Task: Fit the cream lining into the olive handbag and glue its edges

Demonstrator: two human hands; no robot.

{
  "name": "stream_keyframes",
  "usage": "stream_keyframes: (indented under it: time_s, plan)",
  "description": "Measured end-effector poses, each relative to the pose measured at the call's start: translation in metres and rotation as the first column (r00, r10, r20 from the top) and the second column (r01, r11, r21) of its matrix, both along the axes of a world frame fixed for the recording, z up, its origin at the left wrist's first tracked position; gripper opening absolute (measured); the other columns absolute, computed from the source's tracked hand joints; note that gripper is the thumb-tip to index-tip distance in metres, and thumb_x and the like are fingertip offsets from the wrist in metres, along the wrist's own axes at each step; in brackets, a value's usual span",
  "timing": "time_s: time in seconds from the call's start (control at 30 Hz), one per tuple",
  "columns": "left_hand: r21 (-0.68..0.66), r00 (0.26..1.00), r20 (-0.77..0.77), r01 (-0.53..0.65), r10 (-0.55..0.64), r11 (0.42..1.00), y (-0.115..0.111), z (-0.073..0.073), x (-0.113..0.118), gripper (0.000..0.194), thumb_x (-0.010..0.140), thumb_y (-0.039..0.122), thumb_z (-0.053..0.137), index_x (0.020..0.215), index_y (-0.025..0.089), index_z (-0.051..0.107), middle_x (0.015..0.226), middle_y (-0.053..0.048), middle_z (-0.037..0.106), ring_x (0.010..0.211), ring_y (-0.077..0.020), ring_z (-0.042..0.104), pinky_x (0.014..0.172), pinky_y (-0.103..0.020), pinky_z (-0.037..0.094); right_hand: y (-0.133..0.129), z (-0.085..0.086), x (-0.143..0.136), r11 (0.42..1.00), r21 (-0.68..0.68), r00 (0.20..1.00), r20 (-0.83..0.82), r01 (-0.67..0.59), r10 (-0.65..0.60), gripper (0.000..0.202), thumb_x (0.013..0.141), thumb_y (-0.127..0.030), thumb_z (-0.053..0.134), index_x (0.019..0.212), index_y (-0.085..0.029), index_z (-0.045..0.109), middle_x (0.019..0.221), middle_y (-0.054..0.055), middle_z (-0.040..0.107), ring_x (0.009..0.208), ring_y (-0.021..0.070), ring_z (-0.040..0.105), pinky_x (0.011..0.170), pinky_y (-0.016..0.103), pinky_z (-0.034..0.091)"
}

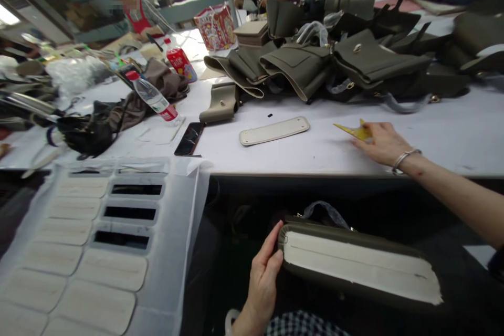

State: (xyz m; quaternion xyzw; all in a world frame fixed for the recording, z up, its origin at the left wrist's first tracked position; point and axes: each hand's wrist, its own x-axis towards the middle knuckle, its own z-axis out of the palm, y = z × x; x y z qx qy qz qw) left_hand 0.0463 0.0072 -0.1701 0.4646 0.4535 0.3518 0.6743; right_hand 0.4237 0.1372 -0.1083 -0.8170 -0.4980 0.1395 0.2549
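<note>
At the lower middle, my left hand [263,278] grips the near-left end of a dark olive handbag [315,272]. The bag lies tilted below the table edge, its long white base [362,265] facing me and a plastic-wrapped handle behind it. Over the white table, my right hand [381,142] is closed on a flat yellow pointed piece [356,131], whose tip points left; its exact kind is unclear. Left of that hand, a pale oblong panel [274,131] with small holes near its ends rests on the table.
Olive bag parts [303,65] are heaped along the back. A phone [189,139], a small olive flap piece [219,102], a water bottle [153,98] and a red bottle [180,61] stand or lie left. A sheet of pale panels [104,270] fills the lower left. Other people sit beyond.
</note>
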Motion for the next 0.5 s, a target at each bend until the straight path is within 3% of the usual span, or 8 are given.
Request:
stream_keyframes:
  time_s: [0.13,0.3,0.4,0.5]
  plan:
    - [-0.013,1.0,-0.027,0.003,-0.003,1.0,0.0,0.006,0.003,0.047,0.094,0.032,0.05,0.141,0.028,0.052,0.149,-0.002,0.049,0.14,-0.0258,0.04,0.121,-0.041,0.026,0.015,-0.022,0.006,0.995,-0.06,0.98,0.178,-0.076,0.085,0.066,0.092,-0.046,0.054,0.135,0.004,0.048,0.138,0.031,0.044,0.133,0.0414,0.033,0.101,0.049,0.024]
    - [0.007,0.995,-0.061,-0.072,0.073,0.997,-0.001,0.009,0.021,0.048,0.093,0.029,0.048,0.141,0.026,0.053,0.148,-0.003,0.05,0.139,-0.0259,0.042,0.12,-0.039,0.029,0.015,-0.046,0.005,0.992,-0.015,0.948,0.294,-0.122,0.121,0.061,0.099,-0.045,0.038,0.138,0.002,0.045,0.138,0.029,0.046,0.131,0.0387,0.035,0.098,0.052,0.02]
    - [0.06,0.986,-0.085,-0.14,0.145,0.988,-0.003,0.007,0.03,0.047,0.095,0.028,0.044,0.14,0.026,0.053,0.146,-0.004,0.052,0.138,-0.0247,0.043,0.119,-0.038,0.03,0.017,-0.048,0.004,0.987,0.033,0.936,0.323,-0.16,0.141,0.055,0.1,-0.038,0.039,0.135,0.004,0.046,0.143,0.029,0.042,0.137,0.0357,0.028,0.103,0.052,0.012]
    - [0.035,0.99,-0.047,-0.132,0.133,0.991,-0.003,0.003,0.026,0.047,0.093,0.027,0.045,0.14,0.025,0.053,0.147,-0.004,0.051,0.138,-0.0257,0.043,0.119,-0.039,0.03,0.013,-0.042,0.0,0.978,0.07,0.937,0.308,-0.198,0.167,0.049,0.099,-0.033,0.045,0.137,-0.001,0.047,0.151,0.023,0.035,0.142,0.0331,0.021,0.108,0.05,0.005]
